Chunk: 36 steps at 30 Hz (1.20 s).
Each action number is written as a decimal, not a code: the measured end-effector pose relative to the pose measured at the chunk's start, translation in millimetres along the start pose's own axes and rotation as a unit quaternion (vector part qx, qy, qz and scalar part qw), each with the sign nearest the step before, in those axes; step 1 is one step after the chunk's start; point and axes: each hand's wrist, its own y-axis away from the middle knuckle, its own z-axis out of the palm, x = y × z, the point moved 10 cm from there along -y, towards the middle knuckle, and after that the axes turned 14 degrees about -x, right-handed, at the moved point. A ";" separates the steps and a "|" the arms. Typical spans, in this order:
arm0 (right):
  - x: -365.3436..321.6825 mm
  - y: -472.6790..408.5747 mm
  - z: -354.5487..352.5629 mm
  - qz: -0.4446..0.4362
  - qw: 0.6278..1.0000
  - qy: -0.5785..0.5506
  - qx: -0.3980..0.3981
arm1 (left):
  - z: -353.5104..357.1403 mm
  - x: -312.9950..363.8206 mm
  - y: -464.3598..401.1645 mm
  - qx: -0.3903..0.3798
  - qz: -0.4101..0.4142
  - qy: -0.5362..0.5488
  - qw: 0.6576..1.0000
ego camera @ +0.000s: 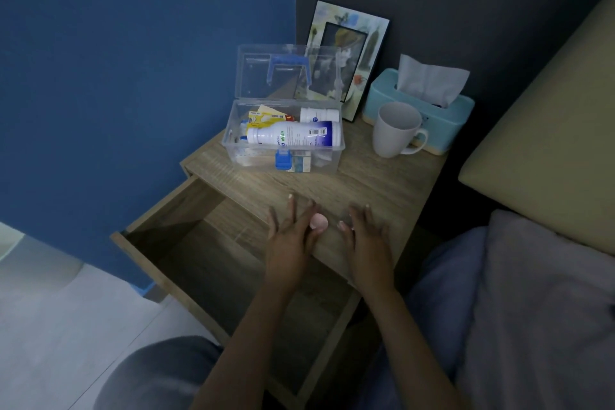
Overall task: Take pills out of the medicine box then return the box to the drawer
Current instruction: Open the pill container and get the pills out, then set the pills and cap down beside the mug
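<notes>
The clear medicine box [233, 146] stands open on the wooden bedside table [366, 183], its lid [253, 76] with a blue handle tipped up. A white bottle [293, 136], a smaller white jar [319, 115] and packets lie inside. Both hands hover over the table's front edge. My left hand [289, 243] pinches a small pink round piece [318, 221] between thumb and finger, the other fingers spread. My right hand [366, 243] grips something small and clear [346, 219]; the dim light hides what it is. The drawer [206, 263] is pulled out below, and no contents show in it.
A white mug [396, 130], a light blue tissue box [429, 110] and a picture frame [349, 53] stand behind and right of the box. A blue wall is on the left, a bed with a beige headboard [549, 130] and a grey cover on the right.
</notes>
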 end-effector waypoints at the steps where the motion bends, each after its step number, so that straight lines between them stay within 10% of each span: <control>1: -0.5 -0.4 0.6 -0.003 1.000 0.009 -0.001 | 1.1 0.7 -0.6 -0.002 0.000 -0.014 1.000; 23: 5.7 -0.1 0.2 -0.018 0.995 -0.102 0.005 | 11.2 1.1 -3.1 -0.086 -0.010 -0.127 0.988; 31: 30.5 -33.7 -121.0 0.012 0.874 -0.375 0.308 | 15.7 -1.4 -0.4 -0.118 -0.041 -0.177 0.976; 36: 61.6 -81.3 -146.8 0.111 0.857 -0.362 0.348 | 12.2 1.9 0.4 -0.111 -0.028 -0.155 0.981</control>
